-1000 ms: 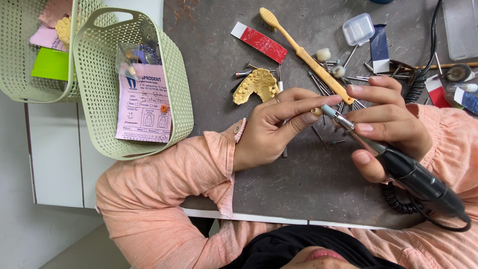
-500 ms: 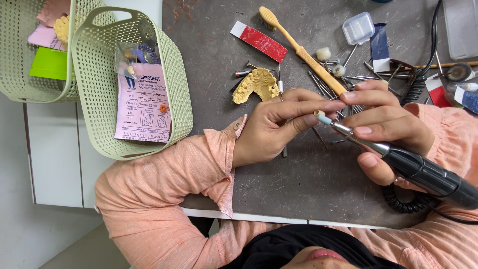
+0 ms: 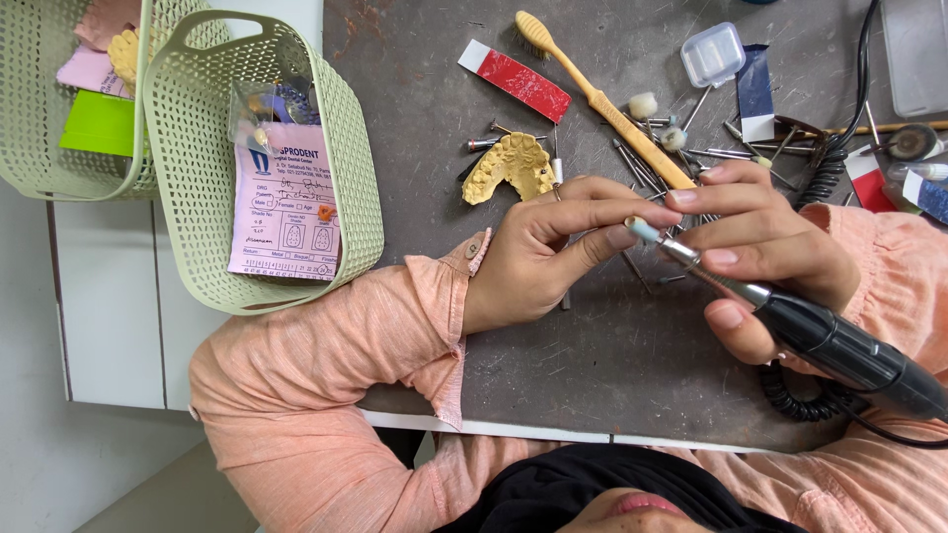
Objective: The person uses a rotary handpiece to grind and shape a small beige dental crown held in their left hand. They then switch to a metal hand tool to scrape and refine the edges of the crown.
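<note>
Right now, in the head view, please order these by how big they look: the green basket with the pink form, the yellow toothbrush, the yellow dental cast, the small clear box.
1. Basket
2. Toothbrush, long but thin
3. Cast
4. Box

Cast and box look close in size, so their order is unsure.

The dark grey worktop [image 3: 612,365] carries a yellow dental cast [image 3: 511,166] — right of it a toothbrush [image 3: 602,99] and scattered burs [image 3: 642,168], left of it a green basket [image 3: 197,168].
</note>
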